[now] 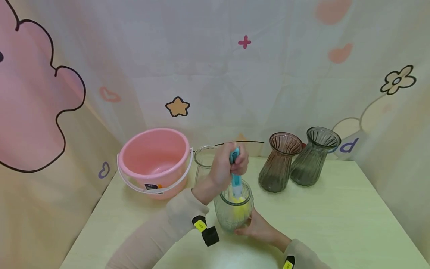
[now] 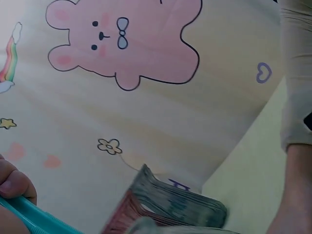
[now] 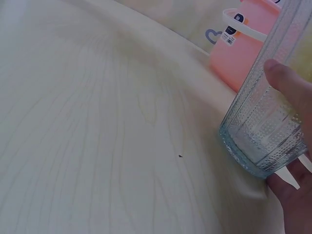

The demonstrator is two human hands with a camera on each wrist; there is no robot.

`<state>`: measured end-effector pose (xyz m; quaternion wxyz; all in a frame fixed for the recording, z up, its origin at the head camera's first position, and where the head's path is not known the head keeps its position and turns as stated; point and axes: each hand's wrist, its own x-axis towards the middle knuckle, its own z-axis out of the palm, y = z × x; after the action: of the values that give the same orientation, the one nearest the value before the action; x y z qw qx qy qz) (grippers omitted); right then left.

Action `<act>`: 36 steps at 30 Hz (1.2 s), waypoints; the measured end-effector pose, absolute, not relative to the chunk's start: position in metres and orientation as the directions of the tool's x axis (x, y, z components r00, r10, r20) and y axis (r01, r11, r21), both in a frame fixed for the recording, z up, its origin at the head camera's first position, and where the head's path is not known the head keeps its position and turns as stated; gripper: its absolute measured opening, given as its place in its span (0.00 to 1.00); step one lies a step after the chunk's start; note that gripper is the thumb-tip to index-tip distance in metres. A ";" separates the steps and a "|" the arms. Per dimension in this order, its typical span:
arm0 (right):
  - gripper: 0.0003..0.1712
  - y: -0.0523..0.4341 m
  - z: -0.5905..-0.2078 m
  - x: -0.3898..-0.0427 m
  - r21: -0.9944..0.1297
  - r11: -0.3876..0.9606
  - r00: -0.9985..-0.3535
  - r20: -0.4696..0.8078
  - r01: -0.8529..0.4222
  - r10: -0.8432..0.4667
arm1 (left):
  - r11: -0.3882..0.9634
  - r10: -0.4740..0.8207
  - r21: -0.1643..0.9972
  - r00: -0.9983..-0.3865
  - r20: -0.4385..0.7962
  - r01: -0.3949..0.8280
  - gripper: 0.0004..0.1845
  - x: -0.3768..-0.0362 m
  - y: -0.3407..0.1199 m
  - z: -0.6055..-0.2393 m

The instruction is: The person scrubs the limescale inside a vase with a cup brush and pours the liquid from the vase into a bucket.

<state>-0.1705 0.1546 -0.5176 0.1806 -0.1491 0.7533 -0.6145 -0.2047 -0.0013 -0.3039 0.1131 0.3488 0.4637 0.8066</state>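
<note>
A clear textured glass vase [image 1: 224, 213] stands on the pale table [image 1: 336, 224] near its front edge. My right hand [image 1: 255, 227] holds it low down on its right side; in the right wrist view the thumb [image 3: 287, 83] presses against the vase's wall [image 3: 258, 131]. My left hand [image 1: 231, 161] grips the blue handle of a bottle brush [image 1: 236, 175] from above. The brush's yellow sponge head [image 1: 239, 210] is down inside the vase. In the left wrist view only my fingertips [image 2: 14, 183] and a piece of the teal handle [image 2: 34, 217] show.
A pink bucket [image 1: 154, 160] with a white handle stands at the back left, with a clear glass vase [image 1: 204, 158] beside it. A brown-pink ribbed vase [image 1: 280, 162] and a grey-green one [image 1: 314, 157] stand at the back right. Patterned cloth walls surround the table.
</note>
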 end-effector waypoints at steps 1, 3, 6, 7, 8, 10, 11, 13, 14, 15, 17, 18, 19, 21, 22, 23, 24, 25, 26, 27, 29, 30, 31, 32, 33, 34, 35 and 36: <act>0.54 0.154 -0.517 -0.170 -0.980 0.201 -0.893 -0.087 -0.004 -0.442 | -0.524 0.509 0.839 -0.737 0.446 0.145 0.19 -0.204 0.000 -0.311; 0.56 0.154 -0.516 -0.170 -0.978 0.210 -0.897 -0.086 -0.008 -0.433 | -0.488 0.513 0.860 -0.748 0.422 0.151 0.19 -0.204 0.001 -0.323; 0.58 0.154 -0.516 -0.170 -0.976 0.215 -0.899 -0.077 -0.019 -0.431 | -0.444 0.512 0.881 -0.760 0.400 0.165 0.19 -0.205 0.002 -0.338; 0.57 0.154 -0.516 -0.170 -0.975 0.222 -0.899 -0.073 -0.028 -0.433 | -0.440 0.510 0.882 -0.761 0.401 0.170 0.19 -0.206 0.001 -0.342; 0.58 0.154 -0.517 -0.170 -0.972 0.233 -0.898 -0.066 -0.041 -0.435 | -0.437 0.505 0.883 -0.764 0.401 0.175 0.19 -0.206 0.000 -0.345; 0.58 0.155 -0.518 -0.170 -0.969 0.239 -0.892 -0.052 -0.064 -0.450 | -0.437 0.498 0.881 -0.767 0.404 0.181 0.19 -0.208 -0.001 -0.349; 0.58 0.155 -0.518 -0.170 -0.967 0.245 -0.887 -0.047 -0.075 -0.459 | -0.439 0.493 0.879 -0.769 0.408 0.185 0.19 -0.209 -0.001 -0.350; 0.59 0.156 -0.519 -0.170 -0.962 0.258 -0.877 -0.046 -0.091 -0.479 | -0.444 0.485 0.875 -0.769 0.416 0.194 0.18 -0.211 -0.002 -0.352; 0.59 0.157 -0.518 -0.170 -0.960 0.266 -0.870 -0.053 -0.092 -0.489 | -0.444 0.483 0.873 -0.768 0.421 0.199 0.18 -0.211 -0.003 -0.353; 0.59 0.159 -0.518 -0.170 -0.957 0.278 -0.864 -0.065 -0.088 -0.500 | -0.444 0.483 0.873 -0.766 0.424 0.203 0.18 -0.212 -0.003 -0.353; 0.58 0.162 -0.516 -0.170 -0.949 0.304 -0.849 -0.096 -0.079 -0.520 | -0.443 0.481 0.871 -0.763 0.432 0.214 0.18 -0.212 -0.004 -0.354; 0.57 0.164 -0.514 -0.171 -0.948 0.309 -0.839 -0.107 -0.075 -0.533 | -0.443 0.480 0.869 -0.761 0.436 0.219 0.18 -0.212 -0.004 -0.354; 0.56 0.166 -0.514 -0.171 -0.947 0.313 -0.829 -0.120 -0.069 -0.546 | -0.443 0.479 0.869 -0.761 0.437 0.221 0.18 -0.212 -0.004 -0.354; 0.54 0.170 -0.513 -0.172 -0.949 0.308 -0.810 -0.126 -0.069 -0.572 | -0.443 0.477 0.869 -0.762 0.438 0.222 0.17 -0.211 -0.005 -0.354; 0.54 0.172 -0.513 -0.173 -0.952 0.297 -0.803 -0.124 -0.070 -0.584 | -0.446 0.476 0.868 -0.763 0.437 0.219 0.17 -0.211 -0.005 -0.354; 0.54 0.173 -0.514 -0.174 -0.954 0.289 -0.798 -0.116 -0.075 -0.591 | -0.448 0.475 0.867 -0.765 0.436 0.216 0.17 -0.211 -0.004 -0.354; 0.54 0.174 -0.514 -0.174 -0.957 0.279 -0.796 -0.109 -0.078 -0.595 | -0.452 0.474 0.866 -0.765 0.436 0.214 0.17 -0.210 -0.004 -0.354; 0.54 0.175 -0.515 -0.175 -0.959 0.274 -0.797 -0.107 -0.076 -0.595 | -0.455 0.474 0.865 -0.766 0.436 0.211 0.17 -0.210 -0.004 -0.353; 0.54 0.175 -0.516 -0.175 -0.959 0.273 -0.800 -0.101 -0.081 -0.591 | -0.459 0.475 0.863 -0.764 0.438 0.210 0.17 -0.209 -0.004 -0.353; 0.54 0.175 -0.517 -0.175 -0.958 0.275 -0.807 -0.102 -0.078 -0.582 | -0.463 0.478 0.861 -0.760 0.441 0.208 0.17 -0.208 -0.003 -0.351; 0.53 0.174 -0.518 -0.175 -0.955 0.287 -0.825 -0.103 -0.075 -0.556 | -0.472 0.485 0.856 -0.750 0.450 0.208 0.18 -0.205 -0.003 -0.347; 0.53 0.173 -0.518 -0.175 -0.954 0.291 -0.833 -0.104 -0.070 -0.543 | -0.476 0.491 0.855 -0.745 0.452 0.205 0.18 -0.204 -0.003 -0.344; 0.53 0.173 -0.518 -0.174 -0.953 0.297 -0.842 -0.109 -0.063 -0.529 | -0.481 0.495 0.853 -0.740 0.454 0.202 0.18 -0.202 -0.003 -0.340; 0.52 0.172 -0.518 -0.174 -0.951 0.302 -0.850 -0.112 -0.058 -0.515 | -0.486 0.502 0.851 -0.735 0.456 0.196 0.19 -0.201 -0.003 -0.336; 0.51 0.172 -0.518 -0.174 -0.952 0.303 -0.856 -0.115 -0.050 -0.504 | -0.495 0.506 0.848 -0.730 0.459 0.190 0.19 -0.200 -0.003 -0.330; 0.51 0.171 -0.518 -0.173 -0.954 0.298 -0.859 -0.115 -0.045 -0.499 | -0.505 0.510 0.844 -0.726 0.461 0.181 0.19 -0.198 -0.004 -0.324; 0.50 0.170 -0.518 -0.173 -0.957 0.288 -0.861 -0.115 -0.038 -0.496 | -0.514 0.515 0.841 -0.723 0.460 0.170 0.19 -0.197 -0.004 -0.317; 0.50 0.169 -0.518 -0.173 -0.961 0.276 -0.860 -0.119 -0.026 -0.497 | -0.523 0.518 0.837 -0.719 0.463 0.162 0.19 -0.196 -0.005 -0.310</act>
<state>-0.1732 0.1694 -0.5183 0.2037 -0.1694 0.7723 -0.5774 -0.1961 -0.0052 -0.3096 0.1121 0.3578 0.4751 0.7961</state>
